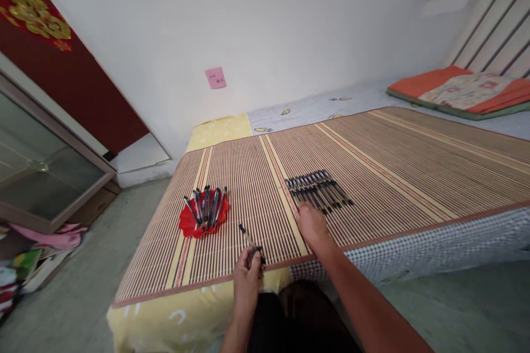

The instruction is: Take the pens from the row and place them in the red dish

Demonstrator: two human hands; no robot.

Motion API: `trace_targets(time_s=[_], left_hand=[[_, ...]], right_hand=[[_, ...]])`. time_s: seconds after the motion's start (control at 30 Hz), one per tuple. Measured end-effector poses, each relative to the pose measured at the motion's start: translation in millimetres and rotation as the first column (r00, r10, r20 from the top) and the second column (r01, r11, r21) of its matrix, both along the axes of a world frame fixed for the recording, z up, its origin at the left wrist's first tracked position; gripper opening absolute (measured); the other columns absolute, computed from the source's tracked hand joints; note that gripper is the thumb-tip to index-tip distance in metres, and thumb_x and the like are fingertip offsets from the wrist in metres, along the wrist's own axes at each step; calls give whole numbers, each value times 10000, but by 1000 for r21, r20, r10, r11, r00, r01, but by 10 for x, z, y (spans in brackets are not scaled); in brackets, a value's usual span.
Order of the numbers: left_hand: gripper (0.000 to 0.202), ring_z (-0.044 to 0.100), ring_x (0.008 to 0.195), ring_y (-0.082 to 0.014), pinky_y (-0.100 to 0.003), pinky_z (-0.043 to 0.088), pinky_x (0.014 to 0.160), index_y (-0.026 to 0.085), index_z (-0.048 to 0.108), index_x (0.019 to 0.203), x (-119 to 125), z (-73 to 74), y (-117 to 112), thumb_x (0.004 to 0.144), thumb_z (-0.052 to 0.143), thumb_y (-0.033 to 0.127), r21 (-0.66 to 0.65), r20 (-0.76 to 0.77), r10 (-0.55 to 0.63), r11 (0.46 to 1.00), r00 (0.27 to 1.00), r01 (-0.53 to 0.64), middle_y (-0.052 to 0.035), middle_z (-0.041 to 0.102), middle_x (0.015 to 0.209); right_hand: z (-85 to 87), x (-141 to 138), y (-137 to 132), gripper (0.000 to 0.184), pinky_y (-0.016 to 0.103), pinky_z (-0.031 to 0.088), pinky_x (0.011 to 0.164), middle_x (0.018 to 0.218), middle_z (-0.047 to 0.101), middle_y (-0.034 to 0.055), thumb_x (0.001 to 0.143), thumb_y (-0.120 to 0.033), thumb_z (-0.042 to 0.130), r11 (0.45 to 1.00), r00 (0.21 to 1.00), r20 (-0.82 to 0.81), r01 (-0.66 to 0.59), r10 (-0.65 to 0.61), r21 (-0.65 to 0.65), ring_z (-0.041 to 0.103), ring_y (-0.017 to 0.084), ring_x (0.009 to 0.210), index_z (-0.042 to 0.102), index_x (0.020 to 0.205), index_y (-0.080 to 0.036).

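My left hand (pixel 248 270) is closed around a black-capped pen (pixel 247 235) near the front edge of the mat; whether more than one is in its fingers I cannot tell. My right hand (pixel 313 226) rests low over the mat, its fingers pinched at the left end of a row of pens (pixel 318 190). The pen at its fingertips is partly hidden. Several dark pens lie side by side in that row, caps pointing mostly the same way. To the left, a red dish with a wavy rim (pixel 186 227) holds several more pens (pixel 207 207), fanned out.
A striped bamboo mat (pixel 372 176) covers the bed. Yellow and checked bedding (pixel 178 314) shows at its edges. A folded orange cloth (pixel 447 88) lies at the far right. A pink note (pixel 216 78) is stuck to the wall, and a glass-panelled door (pixel 41 165) stands left.
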State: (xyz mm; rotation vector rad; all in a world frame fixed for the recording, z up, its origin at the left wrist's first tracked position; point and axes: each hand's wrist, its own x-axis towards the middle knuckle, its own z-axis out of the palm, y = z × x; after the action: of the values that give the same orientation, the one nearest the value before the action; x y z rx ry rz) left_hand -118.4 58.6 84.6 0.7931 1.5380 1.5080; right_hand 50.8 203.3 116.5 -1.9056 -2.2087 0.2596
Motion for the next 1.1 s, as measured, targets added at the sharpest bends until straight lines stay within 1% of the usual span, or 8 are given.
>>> trace_targets(time_s=[0.27, 0.53, 0.67, 0.73, 0.83, 0.93, 1.0, 1.1], left_hand=[[461, 470, 471, -99, -204, 367, 453, 148, 664, 902, -3, -2, 13, 699, 738, 555, 1, -22, 11, 1000, 1000, -11, 27, 572, 581], [387, 497, 508, -108, -210, 371, 479, 157, 655, 871, -1, -27, 2, 735, 717, 513, 12, -52, -1, 1000, 999, 2, 11, 600, 630], [316, 498, 523, -103, -205, 367, 488, 168, 621, 789, 19, 21, 37, 733, 709, 466, 32, -65, -23, 999, 998, 25, -9, 630, 674], [292, 485, 507, -99, -204, 369, 488, 171, 609, 796, 44, 70, 77, 737, 696, 443, 43, -42, -60, 997, 997, 62, -5, 625, 659], [266, 486, 510, -103, -207, 377, 493, 177, 599, 801, 101, 148, 140, 733, 687, 418, 57, -4, -85, 995, 996, 85, 7, 597, 635], [220, 532, 581, -124, -217, 413, 545, 174, 618, 800, 168, 215, 164, 737, 682, 375, 77, -50, -73, 994, 996, 77, 4, 594, 662], [202, 577, 667, -144, -234, 455, 624, 167, 643, 826, 210, 257, 145, 747, 682, 349, 108, -91, -62, 992, 994, 72, -19, 635, 732], [231, 628, 797, -180, -263, 487, 724, 160, 670, 888, 259, 321, 76, 777, 684, 362, 136, -93, -70, 987, 993, 83, -63, 695, 854]], right_hand=[[-24, -5, -138, 218, 259, 458, 751, 1145, 677, 148, 962, -157, 500, 999, 997, -64, -46, 45, -21, 705, 212, 947, 645, 1120, -121], [-42, -100, -88, 260, 286, 471, 798, 1081, 700, 193, 903, -65, 497, 998, 968, -247, -50, 42, -27, 700, 242, 958, 656, 1109, -72], [-69, -172, -69, 257, 247, 489, 832, 1047, 732, 135, 904, -109, 511, 996, 922, -379, -88, 78, -8, 701, 195, 970, 668, 1108, -110], [-90, -210, -112, 285, 256, 509, 844, 1047, 742, 110, 906, -159, 503, 993, 840, -532, -114, 102, 11, 700, 183, 960, 668, 1137, -130], [-105, -270, -242, 296, 301, 546, 752, 948, 750, 94, 856, -246, 518, 987, 564, -823, -160, 69, -27, 701, 199, 824, 693, 1067, -136], [-67, -319, -410, 288, 273, 511, 590, 805, 719, 57, 790, -331, 560, 957, 333, -942, -264, -27, -121, 649, 171, 647, 684, 962, -137], [-8, -334, -521, 274, 250, 468, 538, 719, 674, 23, 759, -355, 589, 934, 261, -964, -328, -53, -140, 599, 146, 585, 665, 909, -140], [101, -324, -664, 232, 241, 448, 544, 653, 620, -13, 746, -349, 611, 914, 227, -973, -383, -47, -134, 557, 126, 562, 643, 861, -151]])
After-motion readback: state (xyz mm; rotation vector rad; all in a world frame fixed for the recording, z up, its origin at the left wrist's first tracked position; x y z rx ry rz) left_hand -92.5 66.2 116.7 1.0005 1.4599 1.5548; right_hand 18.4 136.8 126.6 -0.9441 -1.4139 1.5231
